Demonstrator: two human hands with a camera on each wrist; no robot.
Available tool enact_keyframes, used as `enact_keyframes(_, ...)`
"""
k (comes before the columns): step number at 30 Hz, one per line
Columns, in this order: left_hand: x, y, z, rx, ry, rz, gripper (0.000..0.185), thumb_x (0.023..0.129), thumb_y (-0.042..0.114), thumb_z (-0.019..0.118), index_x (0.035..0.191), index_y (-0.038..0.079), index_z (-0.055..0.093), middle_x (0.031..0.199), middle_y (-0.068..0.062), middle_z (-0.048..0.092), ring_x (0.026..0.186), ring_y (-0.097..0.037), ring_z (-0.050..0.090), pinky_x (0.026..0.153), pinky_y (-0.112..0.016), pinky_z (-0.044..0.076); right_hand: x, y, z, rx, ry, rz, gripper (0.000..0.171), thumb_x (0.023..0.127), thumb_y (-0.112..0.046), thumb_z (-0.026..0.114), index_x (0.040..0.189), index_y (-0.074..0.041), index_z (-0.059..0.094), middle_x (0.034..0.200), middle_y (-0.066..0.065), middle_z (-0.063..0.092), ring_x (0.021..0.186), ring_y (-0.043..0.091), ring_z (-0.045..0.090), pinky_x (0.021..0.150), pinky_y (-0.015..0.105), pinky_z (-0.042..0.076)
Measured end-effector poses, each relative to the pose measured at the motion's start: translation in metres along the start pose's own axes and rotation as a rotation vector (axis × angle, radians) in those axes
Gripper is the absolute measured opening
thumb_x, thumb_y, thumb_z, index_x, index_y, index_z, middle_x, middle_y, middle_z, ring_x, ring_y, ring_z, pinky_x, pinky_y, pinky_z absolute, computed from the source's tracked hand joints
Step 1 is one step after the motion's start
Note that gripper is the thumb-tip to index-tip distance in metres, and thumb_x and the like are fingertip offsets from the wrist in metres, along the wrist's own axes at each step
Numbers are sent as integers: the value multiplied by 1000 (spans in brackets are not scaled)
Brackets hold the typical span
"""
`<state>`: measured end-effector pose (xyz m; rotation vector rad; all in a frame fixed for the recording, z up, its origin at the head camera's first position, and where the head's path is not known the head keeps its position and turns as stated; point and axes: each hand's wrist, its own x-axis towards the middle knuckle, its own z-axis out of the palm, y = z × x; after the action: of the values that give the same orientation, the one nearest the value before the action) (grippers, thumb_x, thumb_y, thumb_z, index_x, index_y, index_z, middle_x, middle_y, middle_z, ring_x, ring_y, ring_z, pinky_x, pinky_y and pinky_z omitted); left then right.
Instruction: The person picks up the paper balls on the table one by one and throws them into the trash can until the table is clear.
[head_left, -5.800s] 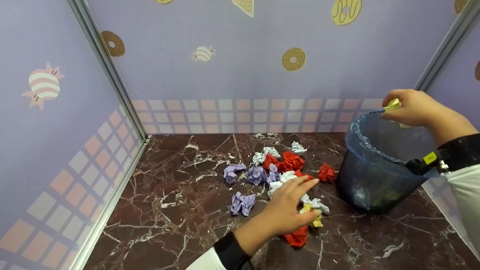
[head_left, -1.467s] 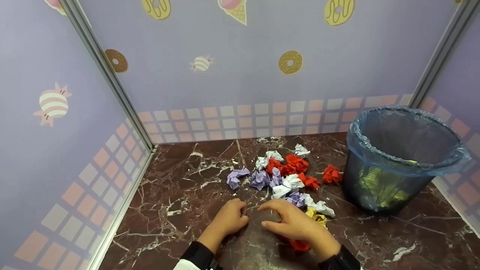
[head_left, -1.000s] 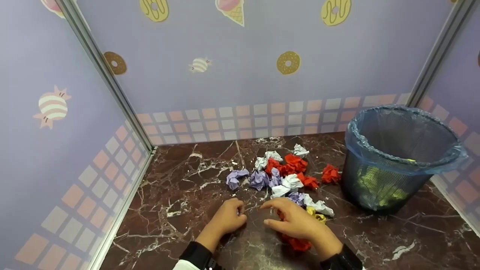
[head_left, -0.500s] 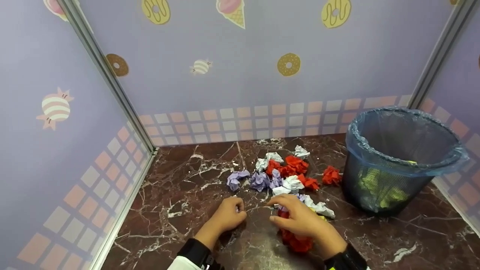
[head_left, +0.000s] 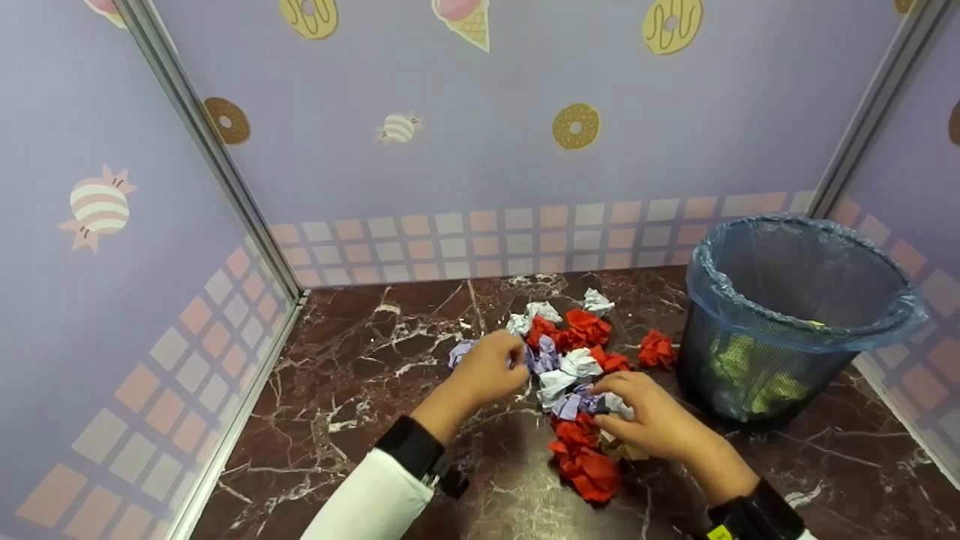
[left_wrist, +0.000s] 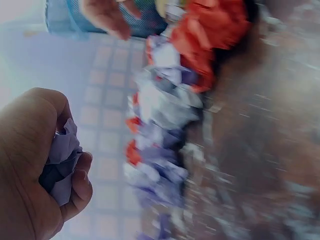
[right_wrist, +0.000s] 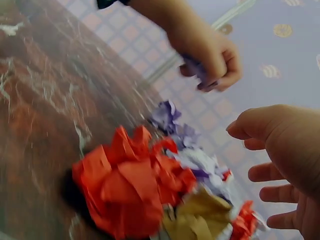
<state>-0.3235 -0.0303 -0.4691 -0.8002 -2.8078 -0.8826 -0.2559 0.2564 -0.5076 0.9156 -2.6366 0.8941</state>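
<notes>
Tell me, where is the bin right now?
In the head view the bin stands on the right side of the marble floor, by the right wall, just right of the pile of crumpled paper balls.

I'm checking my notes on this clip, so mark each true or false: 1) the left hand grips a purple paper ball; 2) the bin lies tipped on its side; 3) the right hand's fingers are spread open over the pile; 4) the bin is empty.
1) True: the left hand grips a purple paper ball.
2) False: the bin stands upright.
3) True: the right hand is spread over the pile.
4) False: yellow-green paper shows through its mesh.
</notes>
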Motion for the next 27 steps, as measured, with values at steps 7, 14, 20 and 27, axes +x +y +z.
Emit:
enact_keyframes(7, 43, 46, -20, 48, 2, 18, 12, 80, 18, 62, 76, 22, 52, 85, 5, 50, 73, -12, 50, 60, -24, 48, -25, 14, -19, -69, 35, 47, 35, 82, -27, 77, 115, -22, 66, 114, -6, 63, 107, 17, 57, 93, 45, 47)
enact_keyframes(14, 81, 94, -38, 96, -17, 76, 10, 86, 19, 60, 81, 20, 52, 88, 3, 49, 73, -11, 49, 60, -22, 47, -48, 21, -29, -84, 85, 94, 37, 80, -27, 80, 114, -28, 65, 114, -9, 62, 108, 18, 56, 93, 46, 45)
enact_keyframes(20, 109, 133, -35, 140, -22, 125, 10, 86, 25, 62, 86, 22, 52, 92, 6, 48, 75, -10, 50, 60, -22, 46, -67, 23, -32, -87, 90, 124, 37, 81, -29, 79, 115, -29, 65, 115, -9, 62, 108, 16, 56, 92, 45, 46)
enact_keyframes(27, 139, 171, -22, 170, -35, 134, 11, 86, 29, 65, 89, 25, 55, 97, 9, 46, 81, -8, 51, 65, -22, 44, -81, 25, -29, -97, 86, 147, 36, 81, -31, 79, 114, -27, 66, 113, -11, 62, 105, 14, 57, 88, 44, 49)
